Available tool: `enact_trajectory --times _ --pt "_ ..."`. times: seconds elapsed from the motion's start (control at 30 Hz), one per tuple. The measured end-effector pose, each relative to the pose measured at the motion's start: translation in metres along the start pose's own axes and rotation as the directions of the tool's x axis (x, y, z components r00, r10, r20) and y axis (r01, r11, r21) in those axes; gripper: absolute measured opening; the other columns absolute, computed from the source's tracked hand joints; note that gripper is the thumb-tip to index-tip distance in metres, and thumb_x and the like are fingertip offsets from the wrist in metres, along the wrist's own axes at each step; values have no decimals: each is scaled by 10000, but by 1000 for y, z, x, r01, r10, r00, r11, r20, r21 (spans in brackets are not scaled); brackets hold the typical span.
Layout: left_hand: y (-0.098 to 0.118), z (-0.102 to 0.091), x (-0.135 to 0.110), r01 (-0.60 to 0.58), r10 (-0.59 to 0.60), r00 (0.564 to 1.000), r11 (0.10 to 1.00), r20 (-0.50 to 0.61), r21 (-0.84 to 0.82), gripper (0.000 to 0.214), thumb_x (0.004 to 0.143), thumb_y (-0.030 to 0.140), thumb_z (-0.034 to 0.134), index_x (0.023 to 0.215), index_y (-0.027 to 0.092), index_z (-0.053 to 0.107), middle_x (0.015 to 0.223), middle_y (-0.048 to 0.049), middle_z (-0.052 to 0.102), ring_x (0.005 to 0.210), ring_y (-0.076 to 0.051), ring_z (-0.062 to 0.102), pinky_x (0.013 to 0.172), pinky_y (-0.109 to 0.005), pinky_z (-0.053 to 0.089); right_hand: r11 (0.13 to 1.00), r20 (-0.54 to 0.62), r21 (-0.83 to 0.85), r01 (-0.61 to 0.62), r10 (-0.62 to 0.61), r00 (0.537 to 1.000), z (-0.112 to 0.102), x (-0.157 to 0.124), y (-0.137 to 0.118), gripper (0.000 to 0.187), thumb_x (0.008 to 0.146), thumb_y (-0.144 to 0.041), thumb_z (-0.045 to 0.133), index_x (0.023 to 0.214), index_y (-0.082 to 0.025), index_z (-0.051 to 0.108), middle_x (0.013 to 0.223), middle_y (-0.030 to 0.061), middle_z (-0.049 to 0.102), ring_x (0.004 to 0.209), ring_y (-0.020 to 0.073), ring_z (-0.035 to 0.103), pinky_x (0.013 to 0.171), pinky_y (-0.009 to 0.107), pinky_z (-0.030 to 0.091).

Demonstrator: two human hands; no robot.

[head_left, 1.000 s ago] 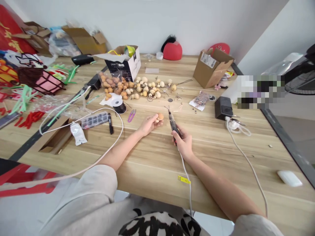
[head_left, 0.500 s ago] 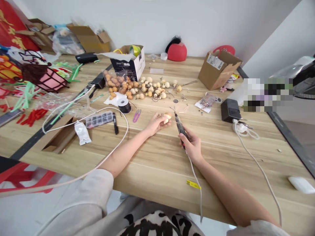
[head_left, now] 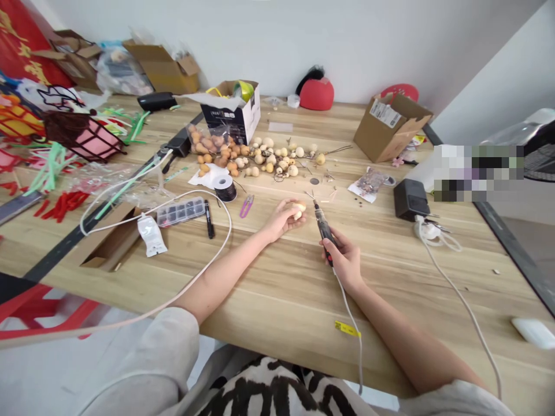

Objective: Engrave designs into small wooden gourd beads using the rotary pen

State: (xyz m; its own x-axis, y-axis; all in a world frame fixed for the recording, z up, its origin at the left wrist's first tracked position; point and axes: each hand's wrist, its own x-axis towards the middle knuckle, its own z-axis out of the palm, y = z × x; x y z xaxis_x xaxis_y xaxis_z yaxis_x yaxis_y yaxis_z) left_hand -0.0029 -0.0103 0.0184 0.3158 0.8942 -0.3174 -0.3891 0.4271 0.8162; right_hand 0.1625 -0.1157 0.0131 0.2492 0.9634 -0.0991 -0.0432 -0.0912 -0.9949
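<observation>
My left hand (head_left: 282,222) is closed around a small pale gourd (head_left: 299,211), pinched in the fingertips above the table. Fingers cover part of it. In my right hand (head_left: 346,261) is a slim dark rotary tool (head_left: 322,224), gripped like a pen, its thin bit pointing away from me and up. The bit is close to the gourd's right side but apart from it. From the tool's rear end a white cord (head_left: 352,309) with a yellow tag (head_left: 347,329) runs down over the table's front edge.
Many small gourds (head_left: 271,159) lie beyond my hands, near a white-and-black box (head_left: 228,118). Left of my left hand are purple snips (head_left: 247,206), a wire spool (head_left: 225,189), a marker (head_left: 209,219) and a compartment case (head_left: 181,212). A black power unit (head_left: 410,199) stands at right.
The view has shifted a little, so everything appears slightly farther right. The gourd looks slightly turned in my left fingers. My right hand keeps its grip on the rotary tool.
</observation>
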Motion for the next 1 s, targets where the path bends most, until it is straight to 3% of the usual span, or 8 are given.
enact_trajectory --times 0.43,0.7,1.0 --pt "2 0 2 26 -26 1000 1000 -7 -3 452 806 161 678 1238 202 552 787 -22 732 655 -104 695 650 -196 534 999 -5 -31 38 -38 999 -1 1 5 666 741 -513 718 1290 -140 661 732 20 666 469 96 500 389 231 397" --pt "6 2 1 73 -76 997 994 -29 -86 350 831 122 630 1169 197 575 795 -22 730 660 -99 702 623 -183 541 1000 -28 3 -29 29 999 -2 -1 -1 645 727 -466 730 1263 -114 659 688 2 646 470 97 497 382 232 385" --pt "10 0 2 152 -154 988 985 -23 -87 385 866 127 600 1241 197 551 772 -44 728 635 -102 688 614 -182 542 995 -28 38 -97 98 995 -5 -2 0 612 755 -450 733 1271 -133 645 654 -22 624 460 97 507 379 226 386"
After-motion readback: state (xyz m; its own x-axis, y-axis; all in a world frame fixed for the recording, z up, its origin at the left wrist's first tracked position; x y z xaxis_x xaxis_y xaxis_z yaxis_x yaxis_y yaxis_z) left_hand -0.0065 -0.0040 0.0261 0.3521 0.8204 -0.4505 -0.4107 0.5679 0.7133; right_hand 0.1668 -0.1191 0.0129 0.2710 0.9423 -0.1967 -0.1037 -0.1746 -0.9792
